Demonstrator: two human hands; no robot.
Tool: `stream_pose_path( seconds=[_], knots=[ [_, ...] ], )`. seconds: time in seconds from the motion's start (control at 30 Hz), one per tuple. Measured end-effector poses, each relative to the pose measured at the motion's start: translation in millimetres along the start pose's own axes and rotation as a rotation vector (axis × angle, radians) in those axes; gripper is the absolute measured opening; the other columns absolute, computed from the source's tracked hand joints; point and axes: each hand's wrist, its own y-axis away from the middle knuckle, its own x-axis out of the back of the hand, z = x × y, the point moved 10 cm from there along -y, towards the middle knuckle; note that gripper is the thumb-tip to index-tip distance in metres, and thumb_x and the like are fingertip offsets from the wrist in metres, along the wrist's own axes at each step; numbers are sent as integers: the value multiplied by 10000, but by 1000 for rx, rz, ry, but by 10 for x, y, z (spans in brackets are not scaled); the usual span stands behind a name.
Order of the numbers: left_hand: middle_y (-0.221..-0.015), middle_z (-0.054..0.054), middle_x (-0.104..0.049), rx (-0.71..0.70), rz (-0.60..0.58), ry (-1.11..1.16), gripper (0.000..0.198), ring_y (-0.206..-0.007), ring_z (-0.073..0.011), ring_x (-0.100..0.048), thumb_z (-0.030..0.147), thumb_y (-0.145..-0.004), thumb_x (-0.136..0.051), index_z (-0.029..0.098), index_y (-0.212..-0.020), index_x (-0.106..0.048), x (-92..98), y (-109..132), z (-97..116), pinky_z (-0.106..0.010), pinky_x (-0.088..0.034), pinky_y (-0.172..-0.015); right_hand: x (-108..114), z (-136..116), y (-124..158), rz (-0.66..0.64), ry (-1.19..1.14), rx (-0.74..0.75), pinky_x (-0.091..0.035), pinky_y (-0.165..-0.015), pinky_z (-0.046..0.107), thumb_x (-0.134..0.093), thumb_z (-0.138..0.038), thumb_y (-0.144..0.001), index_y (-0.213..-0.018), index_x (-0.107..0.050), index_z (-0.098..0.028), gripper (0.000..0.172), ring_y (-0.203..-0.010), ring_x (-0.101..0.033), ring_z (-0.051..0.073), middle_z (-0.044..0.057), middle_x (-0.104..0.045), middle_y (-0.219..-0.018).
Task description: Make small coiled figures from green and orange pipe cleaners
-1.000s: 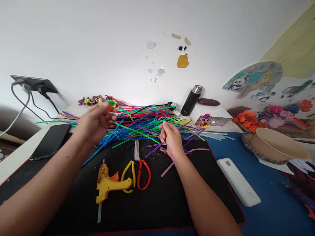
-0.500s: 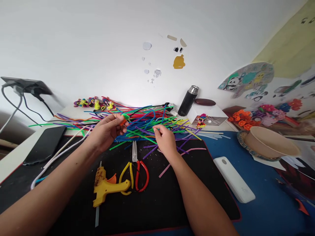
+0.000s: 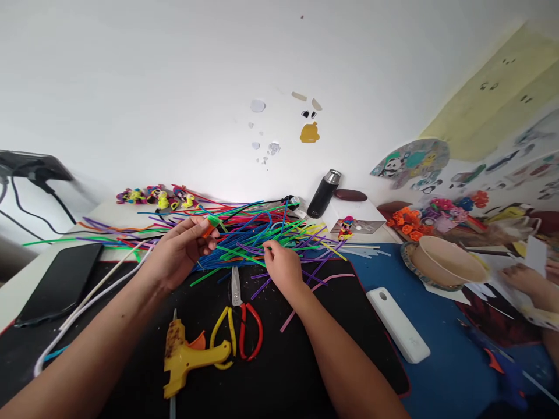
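Observation:
My left hand (image 3: 174, 256) pinches a small orange-and-green pipe cleaner piece (image 3: 212, 223) between thumb and fingers, above the left part of the pile. Fingers curled together, my right hand (image 3: 283, 266) is over the near edge of the loose pipe cleaners (image 3: 244, 240); anything in its pinch is too small to make out. Between my forearms, pliers (image 3: 236, 288) with one yellow and one red handle lie on the black mat (image 3: 271, 384), jaws pointing toward the pile. A yellow glue gun (image 3: 186, 361) lies beside them with a glue stick in its back end.
A black phone (image 3: 61, 282) lies left. Small pipe cleaner figures (image 3: 159, 198) stand at the back left. A black flask (image 3: 324, 195), a white power bank (image 3: 398, 326) and a bowl (image 3: 452, 259) are rightward. Another person's hand (image 3: 526, 279) shows at far right.
The view has swung right and slightly up, bringing another person's hand into sight. Both my hands keep nearly the same pose, the left still on the orange-and-green piece.

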Motion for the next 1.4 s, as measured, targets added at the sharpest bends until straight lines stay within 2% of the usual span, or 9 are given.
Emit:
stream_pose_path(
  seconds=[0.23, 0.4, 0.53, 0.73, 0.9, 1.03, 1.17, 1.33, 1.4],
  knots=[
    [-758, -33, -767, 6, 8, 61, 402, -607, -139, -670, 387, -688, -1038, 169, -827, -730, 33, 17, 126, -197, -551, -525, 46, -143, -108, -102, 158, 22, -445, -734, 323, -547, -241, -1106, -1343, -761, -256, 319, -920, -807, 273, 83, -867, -978],
    [-721, -32, -762, 12, 48, 102, 502, -576, -147, -663, 420, -556, -1096, 190, -795, -719, 55, 35, 209, -195, -543, -494, 24, -147, -164, -201, 283, 35, -466, -759, 326, -544, -272, -1108, -1252, -774, -243, 273, -946, -807, 284, 88, -863, -994],
    [-714, -35, -759, -4, 24, 107, 495, -579, -146, -659, 423, -550, -1098, 191, -788, -731, 17, 50, 268, -191, -544, -495, 15, -140, -194, -263, 363, 54, -494, -811, 345, -538, -266, -1106, -1270, -744, -223, 266, -990, -803, 295, 115, -857, -1067],
    [-706, -29, -750, -5, 24, 95, 516, -572, -136, -660, 460, -527, -1101, 181, -750, -729, -15, 85, 305, -183, -549, -496, 8, -248, -236, -353, 445, 98, -520, -841, 372, -498, -195, -1099, -1224, -735, -175, 268, -985, -798, 312, 158, -841, -1055],
    [-706, -30, -755, -5, 24, 91, 527, -577, -142, -658, 452, -516, -1107, 188, -765, -725, -39, 93, 303, -187, -542, -492, 115, -249, -233, -390, 479, 114, -526, -862, 374, -529, -155, -1070, -1242, -713, -161, 252, -996, -795, 318, 173, -834, -1041],
    [-706, -37, -755, 22, 26, 75, 553, -575, -147, -650, 460, -496, -1110, 184, -764, -713, -58, 91, 229, -199, -544, -497, 312, -60, -220, -368, 467, 76, -517, -891, 377, -509, -173, -1089, -1222, -714, -174, 244, -1033, -787, 317, 178, -828, -1075],
    [-720, -33, -753, 40, 29, 68, 559, -593, -150, -648, 467, -511, -1105, 186, -789, -709, -60, 82, 151, -199, -539, -498, 623, 335, -228, -307, 411, -42, -503, -889, 395, -563, -136, -1044, -1158, -729, -168, 203, -1010, -783, 336, 189, -823, -1030],
    [-726, -19, -742, 60, 51, 82, 540, -602, -143, -641, 469, -547, -1092, 188, -788, -699, -6, 53, 62, -196, -538, -510, 1222, 945, -219, -98, 187, -222, -484, -850, 368, -606, -190, -1001, -1010, -718, -177, 114, -996, -751, 317, 161, -799, -974],
    [-737, -17, -744, 64, 61, 96, 510, -608, -142, -646, 454, -577, -1083, 189, -801, -709, 23, 35, 19, -197, -542, -518, 1388, 1130, -151, -17, 27, -280, -479, -759, 333, -604, -242, -972, -950, -683, -193, 95, -868, -733, 273, 102, -762, -862]
  ],
)
